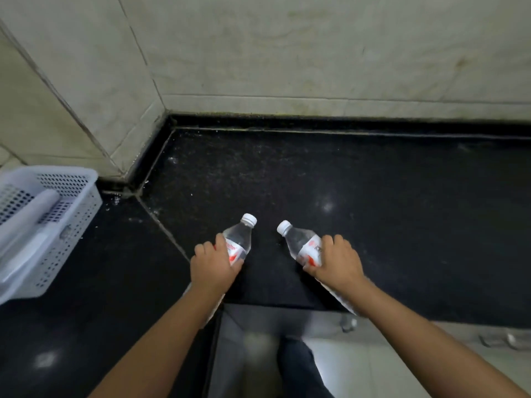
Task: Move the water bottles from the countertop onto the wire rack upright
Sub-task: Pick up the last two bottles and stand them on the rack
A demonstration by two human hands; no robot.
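Head view looks down on a black table (373, 211). Left hand (214, 267) has its fingers (220, 242) wrapped round one water bottle (240, 238); right hand (339, 264) grasps a second bottle (301, 242). Both bottles tilt, white caps pointing away over the table. A white perforated basket (69, 202) sits at far left.

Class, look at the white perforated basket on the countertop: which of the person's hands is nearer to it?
Left. The left hand, gripping one bottle, lies to the right of the white basket; the right hand, gripping the other bottle, is farther right.
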